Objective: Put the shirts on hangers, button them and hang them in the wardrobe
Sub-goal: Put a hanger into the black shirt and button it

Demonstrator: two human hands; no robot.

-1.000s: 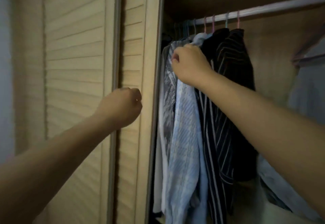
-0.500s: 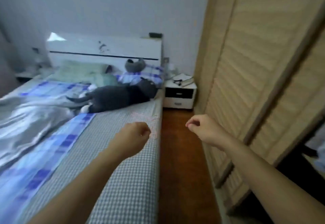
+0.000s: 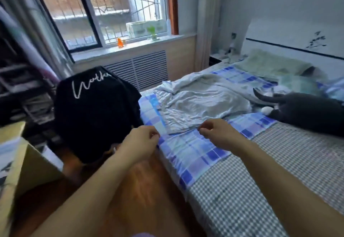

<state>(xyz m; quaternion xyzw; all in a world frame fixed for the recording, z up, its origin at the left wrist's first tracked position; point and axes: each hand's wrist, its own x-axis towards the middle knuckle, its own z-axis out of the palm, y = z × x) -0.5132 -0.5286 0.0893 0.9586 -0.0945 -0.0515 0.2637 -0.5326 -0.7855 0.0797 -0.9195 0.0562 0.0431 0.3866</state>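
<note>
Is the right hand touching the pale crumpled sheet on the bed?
Apart. In the head view the right hand hangs with curled fingers, and a strip of blue checked cover shows between it and the pale sheet.

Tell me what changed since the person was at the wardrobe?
The view turned from the wardrobe to the bed. The right hand let go of the hanging shirts; both it and the left hand now hover, loosely curled and holding nothing, near the pale crumpled garment. The grey cat lies on the bed as before.
</note>
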